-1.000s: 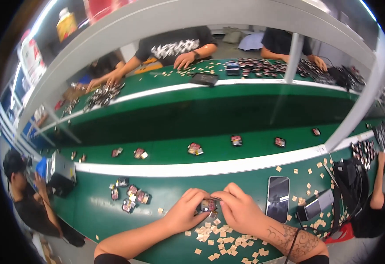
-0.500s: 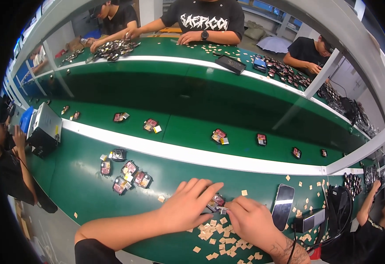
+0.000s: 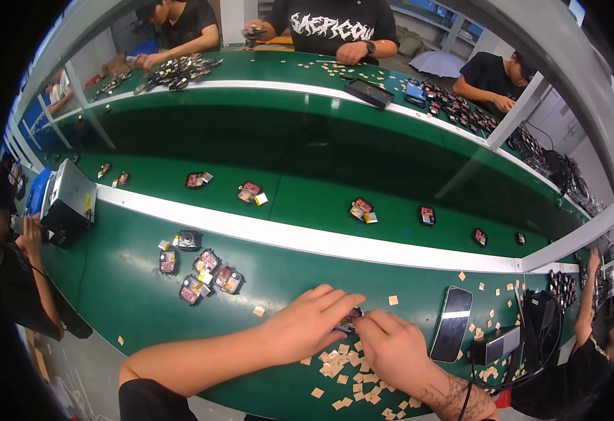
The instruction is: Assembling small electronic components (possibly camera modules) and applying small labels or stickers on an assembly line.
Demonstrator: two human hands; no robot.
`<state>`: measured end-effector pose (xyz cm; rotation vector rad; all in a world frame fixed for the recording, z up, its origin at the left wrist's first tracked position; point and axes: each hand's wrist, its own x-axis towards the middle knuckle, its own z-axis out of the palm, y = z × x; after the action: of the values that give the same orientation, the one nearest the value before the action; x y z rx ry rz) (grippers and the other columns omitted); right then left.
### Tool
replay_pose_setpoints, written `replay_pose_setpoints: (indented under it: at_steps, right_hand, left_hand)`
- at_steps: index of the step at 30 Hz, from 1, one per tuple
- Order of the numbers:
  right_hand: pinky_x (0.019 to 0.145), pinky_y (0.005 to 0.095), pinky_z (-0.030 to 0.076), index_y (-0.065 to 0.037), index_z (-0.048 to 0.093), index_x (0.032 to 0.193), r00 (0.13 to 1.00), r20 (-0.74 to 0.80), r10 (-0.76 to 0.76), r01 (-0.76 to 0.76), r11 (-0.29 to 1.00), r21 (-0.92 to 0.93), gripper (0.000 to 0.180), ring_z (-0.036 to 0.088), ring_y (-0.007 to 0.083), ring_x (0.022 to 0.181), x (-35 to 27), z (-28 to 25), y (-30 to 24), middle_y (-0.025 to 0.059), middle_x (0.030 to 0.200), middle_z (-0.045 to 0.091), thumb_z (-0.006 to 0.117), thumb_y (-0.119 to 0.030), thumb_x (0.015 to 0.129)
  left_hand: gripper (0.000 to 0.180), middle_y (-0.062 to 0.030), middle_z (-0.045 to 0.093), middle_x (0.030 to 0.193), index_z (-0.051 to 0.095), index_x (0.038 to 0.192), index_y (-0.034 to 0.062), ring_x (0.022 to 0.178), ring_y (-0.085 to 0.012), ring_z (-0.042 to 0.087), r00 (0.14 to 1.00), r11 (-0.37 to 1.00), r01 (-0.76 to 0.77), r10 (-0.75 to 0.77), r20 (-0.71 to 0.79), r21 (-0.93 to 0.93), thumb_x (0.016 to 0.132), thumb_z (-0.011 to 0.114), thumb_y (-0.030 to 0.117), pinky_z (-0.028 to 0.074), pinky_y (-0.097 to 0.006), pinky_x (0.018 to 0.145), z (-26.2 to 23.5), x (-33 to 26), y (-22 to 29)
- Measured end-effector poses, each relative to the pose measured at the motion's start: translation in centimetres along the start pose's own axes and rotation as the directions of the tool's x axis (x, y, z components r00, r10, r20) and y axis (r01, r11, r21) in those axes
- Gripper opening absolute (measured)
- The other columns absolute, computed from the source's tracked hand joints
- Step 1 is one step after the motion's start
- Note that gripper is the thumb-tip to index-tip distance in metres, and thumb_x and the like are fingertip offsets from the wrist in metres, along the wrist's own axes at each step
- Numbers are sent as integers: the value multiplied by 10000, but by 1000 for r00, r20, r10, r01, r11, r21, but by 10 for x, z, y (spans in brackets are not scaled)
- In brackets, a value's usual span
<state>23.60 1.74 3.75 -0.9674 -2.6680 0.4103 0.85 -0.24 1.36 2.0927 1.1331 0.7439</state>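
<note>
1. Left hand (image 3: 309, 319) has its grip on the circuit unit (image 3: 351, 321), near side of the desk (image 3: 131, 295); right hand's (image 3: 396, 345) grip: can't tell.
2. Crowded fingers could let it slip.
3. Wrist sweep could scatter the tan squares (image 3: 335, 361).
4. Phone (image 3: 451, 337) crowds right; more room left, white rail (image 3: 307, 241) bounds far side.

Electronics assembly workshop: green conveyor belt (image 3: 310, 202), spaced circuit units (image 3: 427, 215), workers (image 3: 189, 31) along benches (image 3: 124, 295).

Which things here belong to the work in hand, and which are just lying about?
Likely the work:
small dark device between left hand and right hand
similar devices grouped at left
tan squares

Apparently lying about:
phone
pale umbrella
</note>
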Motion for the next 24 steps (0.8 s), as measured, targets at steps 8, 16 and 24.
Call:
replay_pose_setpoints:
  at_steps: [8,16,24]
  right_hand:
    - [698,353,588,-13,679,1149,968,-19,251,-193,790,582,222,709,254,823,-1,2,22,126,1050,641,740,24,938]
    - [724,372,606,-109,694,1283,994,83,74,-93,961,261,394,716,273,867,12,-13,24,78,1135,609,784,-111,900]
    - [717,363,609,-73,745,1179,998,67,-7,-14,953,302,297,718,265,842,9,0,38,70,1081,646,755,-13,889]
  left_hand:
    - [733,-139,621,1237,521,1487,45,1141,-358,593,997,969,60,-45,-67,241,878,857,277,525,-462,984,6,-8,15]
    - [808,-150,621,1241,478,1539,72,1166,-378,592,999,990,50,-47,-26,130,865,876,272,478,-490,1039,-8,-5,3]
    - [695,-136,659,1233,517,1467,78,1168,-366,622,998,998,58,-58,-10,39,882,866,212,521,-464,1009,-1,-7,2]
